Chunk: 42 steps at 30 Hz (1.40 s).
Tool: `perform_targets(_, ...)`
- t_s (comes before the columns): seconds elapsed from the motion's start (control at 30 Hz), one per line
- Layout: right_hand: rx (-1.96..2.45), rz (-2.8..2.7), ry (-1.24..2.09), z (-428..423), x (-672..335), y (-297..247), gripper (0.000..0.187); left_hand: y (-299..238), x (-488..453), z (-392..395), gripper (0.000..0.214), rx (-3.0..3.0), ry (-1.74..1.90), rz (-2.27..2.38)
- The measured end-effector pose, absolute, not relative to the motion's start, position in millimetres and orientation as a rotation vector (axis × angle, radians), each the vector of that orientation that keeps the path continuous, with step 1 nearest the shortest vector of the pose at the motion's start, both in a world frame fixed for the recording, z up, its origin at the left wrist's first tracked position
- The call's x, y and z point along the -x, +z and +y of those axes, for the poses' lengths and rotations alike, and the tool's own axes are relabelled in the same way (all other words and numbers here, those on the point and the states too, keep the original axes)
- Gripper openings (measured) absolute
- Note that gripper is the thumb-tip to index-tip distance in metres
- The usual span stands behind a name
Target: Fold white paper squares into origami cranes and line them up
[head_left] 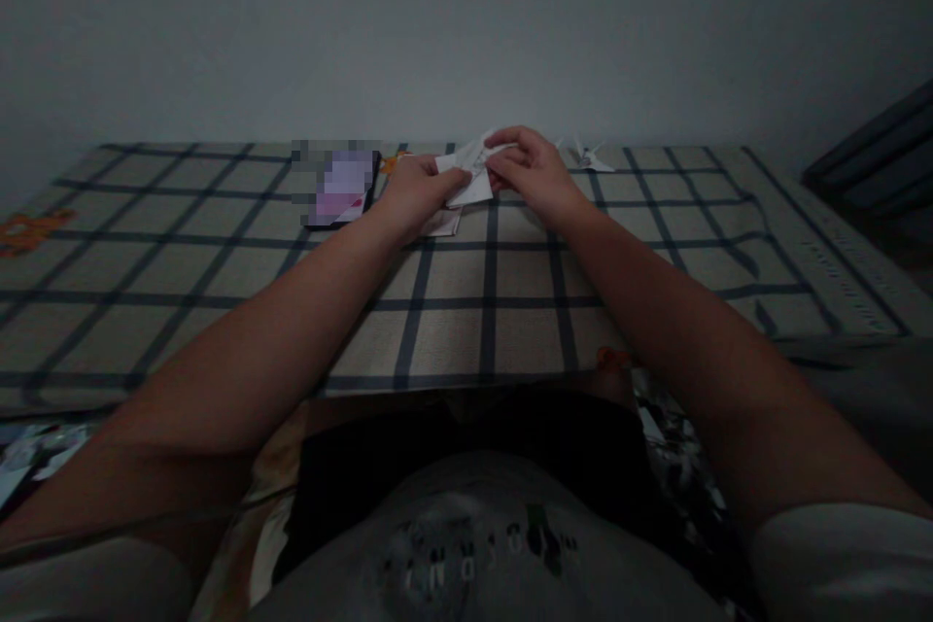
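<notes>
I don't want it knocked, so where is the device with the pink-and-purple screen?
In the head view, the device lies on the checked cloth, toward the wall, just left of the left hand.

A grey cloth T-shirt point(466, 496) bears a row of pale block letters point(470, 568), with a green-and-dark mark point(537, 517) toward its right. Short pale-grey sleeves point(838, 554) show near left and right; the left hand point(418, 190) and right hand point(535, 170) are bare. Black cloth legwear point(350, 466) lies beyond the shirt.

A plain wall point(466, 29) stands dimly lit behind the checked-cloth table point(452, 340).
</notes>
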State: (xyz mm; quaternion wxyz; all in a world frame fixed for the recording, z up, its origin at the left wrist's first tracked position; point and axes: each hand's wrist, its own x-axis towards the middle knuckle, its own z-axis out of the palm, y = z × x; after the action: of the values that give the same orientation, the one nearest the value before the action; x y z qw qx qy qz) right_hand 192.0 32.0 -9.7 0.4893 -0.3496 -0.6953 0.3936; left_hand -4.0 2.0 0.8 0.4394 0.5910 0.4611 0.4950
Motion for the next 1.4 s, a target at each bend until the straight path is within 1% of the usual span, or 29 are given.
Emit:
perform_targets(0.1,0.855,-1.598,1.027,35,-192,-12,0.038,5,3,-1,0.017,-1.457,1.256,1.146)
perform_targets(0.2,0.87,-1.619,1.088,33,-190,-12,0.033,4,4,-1,0.017,-1.469,1.254,1.138)
perform_targets(0.27,0.881,-1.688,1.047,30,-190,-11,0.031,-1,5,2,0.018,-1.492,1.236,1.135)
perform_targets(0.43,0.918,-1.746,0.924,26,-193,-8,0.033,-7,4,5,0.017,-1.453,1.192,1.133)
perform_targets(0.57,0.91,-1.692,1.001,28,-194,-9,0.035,1,1,-3,0.017,-1.404,1.119,1.142)
perform_targets(0.67,0.89,-1.652,1.072,28,-192,-10,0.033,4,0,-6,0.018,-1.428,1.153,1.137)
perform_targets(0.83,0.854,-1.642,1.106,27,-189,-10,0.038,-1,1,1,0.021,-1.434,1.173,1.108)
perform_targets(1.0,0.861,-1.71,1.027,23,-191,-5,0.027,0,1,1,0.02,-1.452,1.144,1.153)
perform_targets(1.2,0.95,-1.759,0.915,21,-192,1,0.035,2,1,-4,0.017,-1.502,1.056,1.232)
perform_targets(1.4,0.998,-1.712,0.921,18,-189,3,0.035,3,4,-4,0.016,-1.488,1.004,1.239)
